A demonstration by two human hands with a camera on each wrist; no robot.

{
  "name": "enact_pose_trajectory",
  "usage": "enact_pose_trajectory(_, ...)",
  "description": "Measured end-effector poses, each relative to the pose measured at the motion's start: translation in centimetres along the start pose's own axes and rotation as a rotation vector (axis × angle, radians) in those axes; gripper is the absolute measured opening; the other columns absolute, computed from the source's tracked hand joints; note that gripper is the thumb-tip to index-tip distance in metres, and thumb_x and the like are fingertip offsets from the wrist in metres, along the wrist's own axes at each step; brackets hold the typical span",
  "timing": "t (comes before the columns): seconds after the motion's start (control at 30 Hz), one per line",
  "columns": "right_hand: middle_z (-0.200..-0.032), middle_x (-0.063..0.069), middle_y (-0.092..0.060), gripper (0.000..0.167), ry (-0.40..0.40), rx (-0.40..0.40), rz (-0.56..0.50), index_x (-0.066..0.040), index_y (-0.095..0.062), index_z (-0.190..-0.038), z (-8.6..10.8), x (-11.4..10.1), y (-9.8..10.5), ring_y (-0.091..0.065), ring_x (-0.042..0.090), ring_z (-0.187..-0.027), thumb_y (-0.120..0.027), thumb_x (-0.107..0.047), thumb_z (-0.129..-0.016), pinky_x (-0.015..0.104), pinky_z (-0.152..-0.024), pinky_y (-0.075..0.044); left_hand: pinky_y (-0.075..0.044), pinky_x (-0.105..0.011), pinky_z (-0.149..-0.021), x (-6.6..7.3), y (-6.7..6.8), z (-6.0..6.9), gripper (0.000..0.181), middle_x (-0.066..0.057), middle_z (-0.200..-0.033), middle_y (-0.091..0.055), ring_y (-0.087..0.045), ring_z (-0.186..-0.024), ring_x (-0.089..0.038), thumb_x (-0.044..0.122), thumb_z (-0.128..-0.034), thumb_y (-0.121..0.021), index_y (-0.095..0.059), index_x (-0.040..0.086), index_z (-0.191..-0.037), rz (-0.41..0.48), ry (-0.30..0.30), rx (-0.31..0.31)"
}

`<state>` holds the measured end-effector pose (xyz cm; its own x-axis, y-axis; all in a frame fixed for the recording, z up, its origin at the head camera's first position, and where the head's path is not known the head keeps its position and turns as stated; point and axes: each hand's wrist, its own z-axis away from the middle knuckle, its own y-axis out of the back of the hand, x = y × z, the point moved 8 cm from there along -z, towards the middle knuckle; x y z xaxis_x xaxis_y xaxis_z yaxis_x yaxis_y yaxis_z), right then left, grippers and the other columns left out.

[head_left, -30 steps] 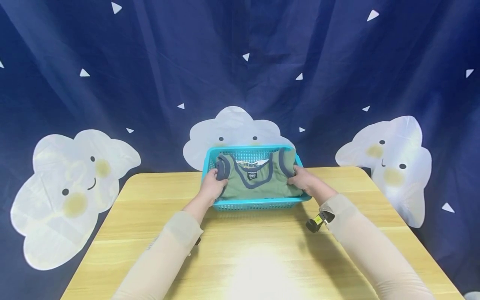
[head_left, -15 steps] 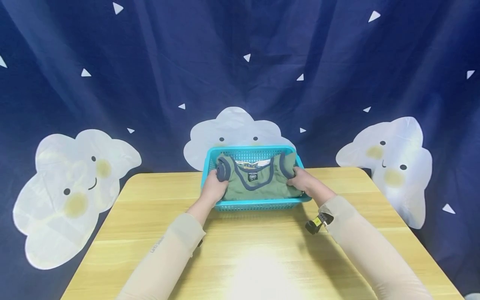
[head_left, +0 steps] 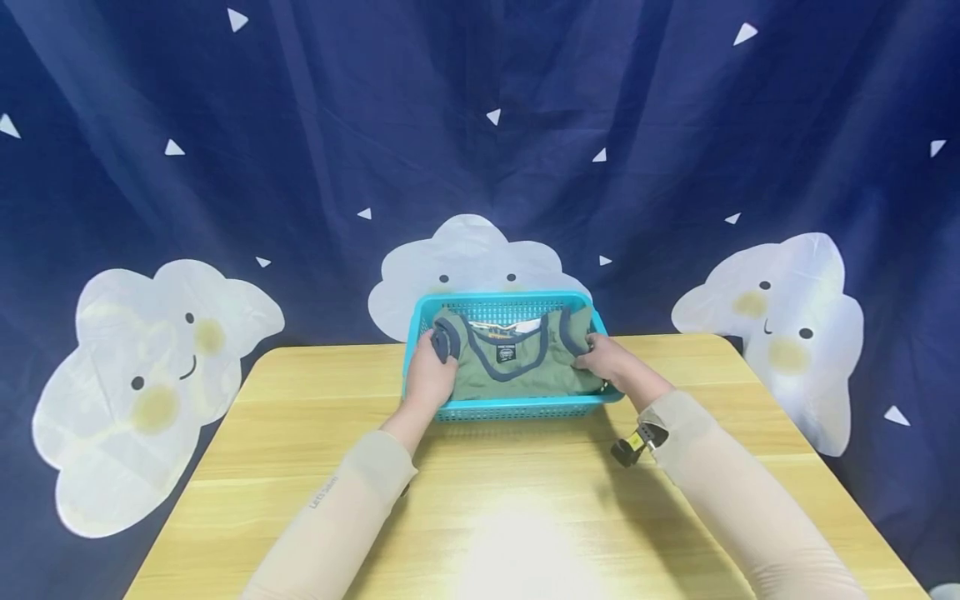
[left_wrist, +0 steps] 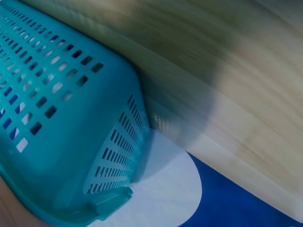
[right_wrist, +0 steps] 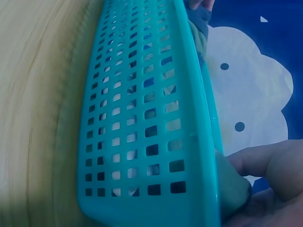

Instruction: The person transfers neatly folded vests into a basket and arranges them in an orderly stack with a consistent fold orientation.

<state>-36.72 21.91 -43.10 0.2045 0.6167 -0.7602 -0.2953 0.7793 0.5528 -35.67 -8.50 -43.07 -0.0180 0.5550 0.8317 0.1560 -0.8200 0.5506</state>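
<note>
A green tank top [head_left: 480, 373] with navy trim and a black neck label lies in a turquoise plastic basket [head_left: 517, 405]. At its left armhole, my left hand [head_left: 431, 372] pinches the bunched navy edge. On the other side my right hand [head_left: 602, 358] holds the top by the right armhole, fingertips just inside the rim. In the right wrist view, the thumb and fingers of that hand [right_wrist: 272, 177] grip green cloth [right_wrist: 232, 184] over the basket's edge. Only a sliver of my left hand [left_wrist: 12, 208] appears in the left wrist view, below the basket wall [left_wrist: 71, 156].
The basket stands near the far edge of a light wooden table [head_left: 322, 392]. Behind hangs a navy curtain [head_left: 480, 158] with white clouds and triangles. White and patterned cloth [head_left: 525, 325] shows in the basket behind the neckline. A black device [head_left: 632, 448] is strapped at my right wrist.
My left hand has turned and shifted slightly to the right, still on the left armhole. The top's shoulders have dropped a little lower into the basket. My right hand has hardly moved.
</note>
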Motion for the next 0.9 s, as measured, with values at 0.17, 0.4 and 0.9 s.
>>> enact_pose_trajectory(0.17,-0.155,0.037,-0.022,0.071,0.046,0.025,0.075,0.015,-0.017,-0.151,0.6,-0.5,0.6,-0.032,0.048,-0.139,-0.057,-0.009,-0.098,0.055,-0.111,-0.037,-0.033,-0.049,-0.116,0.4,0.1,0.2,0.063,-0.023,-0.155,-0.034,-0.037,-0.141,-0.04,0.011,-0.0969,-0.056,-0.029,-0.001,-0.153,-0.023,-0.039,0.053)
enact_pose_trajectory(0.4,-0.135,0.036,-0.047,0.054,0.117,0.083,0.107,0.016,-0.037,-0.143,1.7,-1.5,2.0,-0.053,0.045,-0.12,-0.056,-0.008,-0.099,0.053,-0.097,-0.051,-0.03,-0.045,-0.118,1.0,0.5,0.6,0.057,-0.019,-0.157,-0.031,-0.034,-0.143,-0.036,0.008,-0.0965,-0.057,-0.037,-0.001,-0.15,-0.031,-0.093,0.104)
enact_pose_trajectory(0.9,-0.127,0.029,-0.058,0.035,0.24,0.19,0.189,0.009,-0.056,-0.13,2.3,-3.4,2.8,-0.054,0.042,-0.119,-0.055,-0.006,-0.099,0.053,-0.096,-0.049,-0.035,-0.044,-0.115,2.0,0.7,1.4,0.038,-0.011,-0.15,-0.047,-0.04,-0.141,-0.03,0.0,-0.0947,-0.055,-0.06,0.005,-0.132,-0.017,-0.245,0.164)
